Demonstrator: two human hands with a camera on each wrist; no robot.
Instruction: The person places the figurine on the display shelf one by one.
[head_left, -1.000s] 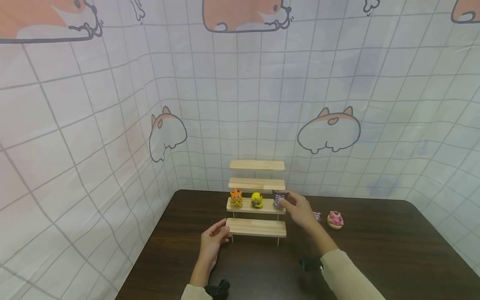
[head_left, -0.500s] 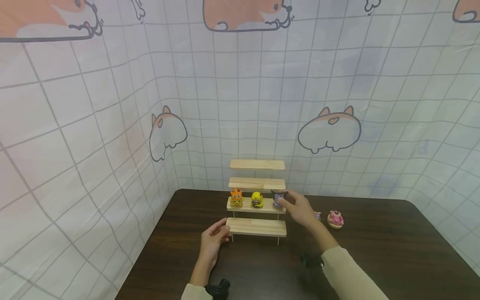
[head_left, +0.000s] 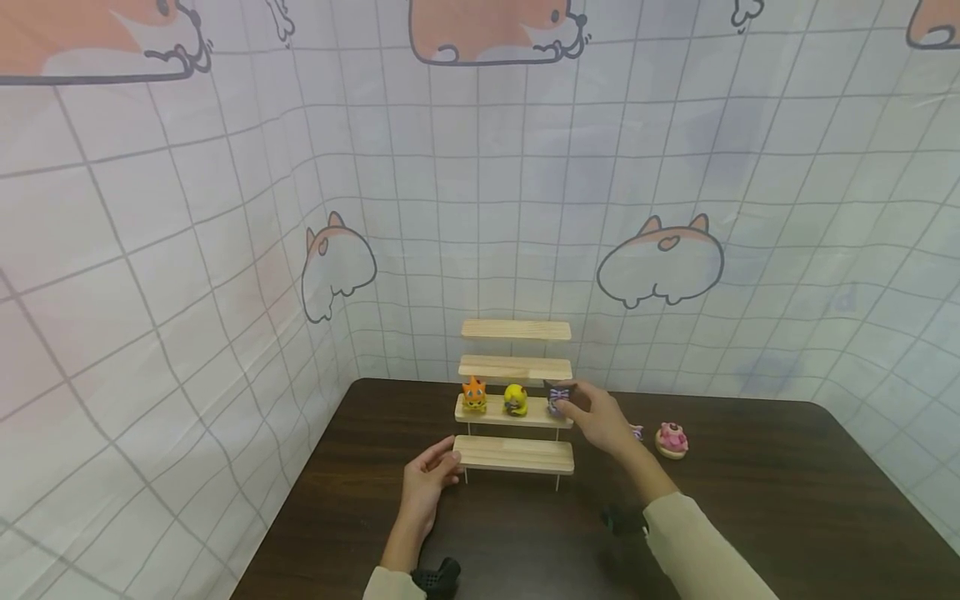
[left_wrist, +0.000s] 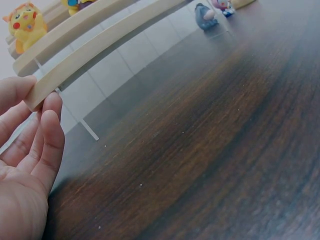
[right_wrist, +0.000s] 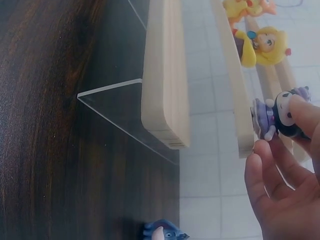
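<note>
A wooden tiered display shelf (head_left: 513, 454) stands on the dark table, its boards held on clear supports. My left hand (head_left: 429, 483) pinches the left end of the lowest board, thumb above and fingers beneath, as the left wrist view shows. With thumb and fingers, my right hand (head_left: 600, 421) holds a purple-and-black figurine (right_wrist: 265, 117) at the right end of the second board from the bottom. Its base is at the board's surface. On that same board sit a yellow-haired figurine (head_left: 515, 400) in the middle and an orange-and-yellow figurine (head_left: 473, 396) at the left.
Right of the shelf, a pink figurine (head_left: 671, 440) sits on the dark wooden table (head_left: 750, 500). Another small pink-purple figurine (head_left: 637, 432) is partly hidden by my right wrist. A blue figurine (left_wrist: 205, 17) stands near them. A patterned cloth wall (head_left: 480, 208) rises behind.
</note>
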